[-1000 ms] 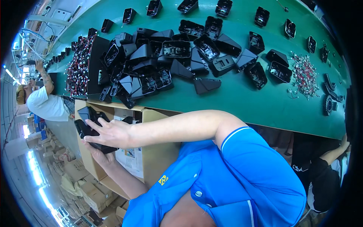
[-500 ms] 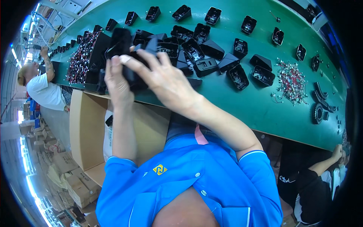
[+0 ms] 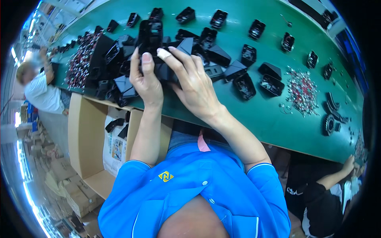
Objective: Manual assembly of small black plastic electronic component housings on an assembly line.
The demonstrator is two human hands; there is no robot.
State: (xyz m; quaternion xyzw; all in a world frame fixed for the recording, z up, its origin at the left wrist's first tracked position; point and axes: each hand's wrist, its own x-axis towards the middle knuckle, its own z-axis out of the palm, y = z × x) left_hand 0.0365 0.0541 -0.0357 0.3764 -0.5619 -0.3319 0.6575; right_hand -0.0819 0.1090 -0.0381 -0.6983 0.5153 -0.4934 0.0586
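Over the near edge of the table, a black plastic housing point(image 3: 151, 33) stands up from the fingers of my left hand point(image 3: 147, 81), whose thumb presses its lower end. My right hand point(image 3: 194, 81) reaches in from the right, its fingers bent against the housing's lower right side. A white covering wraps one of its fingertips. Dark parts between the two hands are partly hidden, and I cannot make out where the housing ends there. Beyond and beside the hands lies a heap of similar black housings point(image 3: 218, 55), some with their open side up, some turned over.
On the green table point(image 3: 254, 115) are a pile of red and white wired parts point(image 3: 301, 91), black curved parts point(image 3: 329, 123) and a spaced row of housings point(image 3: 257, 29). A cardboard box point(image 3: 81, 135) with black pieces stands below the edge. People sit left and right.
Both hands have shifted right with the housing, which now shows its hollow side. The heap's left part and the black pieces in the cardboard box have come into view.
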